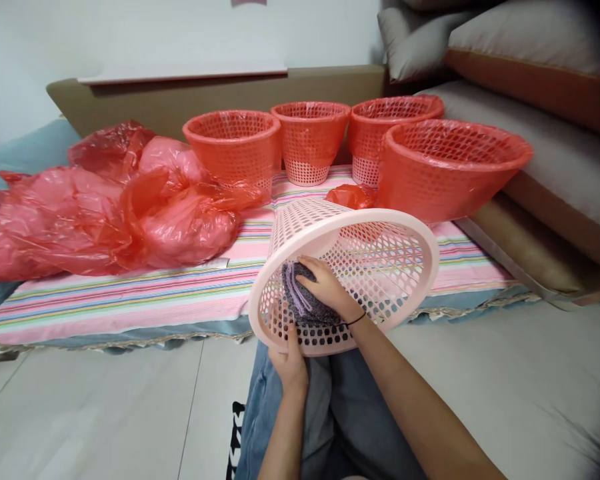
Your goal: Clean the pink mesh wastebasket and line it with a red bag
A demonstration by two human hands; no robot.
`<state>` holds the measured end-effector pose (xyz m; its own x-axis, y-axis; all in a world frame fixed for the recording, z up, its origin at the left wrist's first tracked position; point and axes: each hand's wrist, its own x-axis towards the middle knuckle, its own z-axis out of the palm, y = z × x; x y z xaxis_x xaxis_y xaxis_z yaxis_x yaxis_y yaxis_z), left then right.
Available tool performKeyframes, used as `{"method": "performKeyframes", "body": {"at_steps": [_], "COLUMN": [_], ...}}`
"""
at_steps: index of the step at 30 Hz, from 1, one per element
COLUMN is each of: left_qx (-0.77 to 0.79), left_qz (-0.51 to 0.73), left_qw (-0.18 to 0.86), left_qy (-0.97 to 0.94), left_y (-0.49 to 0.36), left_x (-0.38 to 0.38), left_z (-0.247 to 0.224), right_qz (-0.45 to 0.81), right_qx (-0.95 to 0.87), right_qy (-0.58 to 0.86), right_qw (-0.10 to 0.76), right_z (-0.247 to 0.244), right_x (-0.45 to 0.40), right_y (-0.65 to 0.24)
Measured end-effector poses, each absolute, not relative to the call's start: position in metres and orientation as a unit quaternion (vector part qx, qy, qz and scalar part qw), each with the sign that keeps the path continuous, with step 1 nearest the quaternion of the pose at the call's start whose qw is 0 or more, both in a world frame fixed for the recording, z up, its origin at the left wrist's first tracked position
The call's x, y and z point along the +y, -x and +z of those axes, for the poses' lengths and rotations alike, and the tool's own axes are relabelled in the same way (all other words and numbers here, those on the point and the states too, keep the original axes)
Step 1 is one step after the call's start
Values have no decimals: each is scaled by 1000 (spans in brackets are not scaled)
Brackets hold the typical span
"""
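A pale pink plastic basket (411, 223) with a holed wall lies tilted on its side, its mouth toward me, above my lap. Gripping its lower left rim is my left hand (291, 363), thumb inside and the other fingers behind the wall. My right hand (325, 283) reaches into the basket and presses on a folded dark grey cloth (317, 313) with lilac edging, which rests against the inner wall. Those right fingers lie stretched over the cloth, partly curled at its upper edge.
Red-bag-lined baskets (233, 150) stand along the back of the striped bench cover (180, 293). Crumpled red plastic bags (100, 213) with pink contents lie at left. A small red bundle (351, 195) sits behind the basket. Grey cushions (525, 40) are stacked at right.
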<state>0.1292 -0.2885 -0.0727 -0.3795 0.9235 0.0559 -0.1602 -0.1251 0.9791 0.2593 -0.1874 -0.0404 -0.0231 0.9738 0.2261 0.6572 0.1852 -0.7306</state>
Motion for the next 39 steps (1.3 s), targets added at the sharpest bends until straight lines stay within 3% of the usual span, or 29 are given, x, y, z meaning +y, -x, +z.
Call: {"method": "performKeyframes", "body": {"at_steps": [10, 30, 39], "left_qx": [511, 530, 505], "left_qz": [653, 654, 666], "left_qw": [405, 412, 433], "left_qy": [-385, -348, -337], "left_y": [-129, -130, -132], "left_x": [-288, -289, -291], "left_z": [-74, -77, -81], "right_qz": [233, 197, 185], "right_qx": [-710, -679, -666], "right_qy": [611, 681, 713], "right_qw": [261, 192, 118], "right_z": [-47, -37, -25], "right_x": [-173, -197, -253], "right_y": [-240, -228, -231]}}
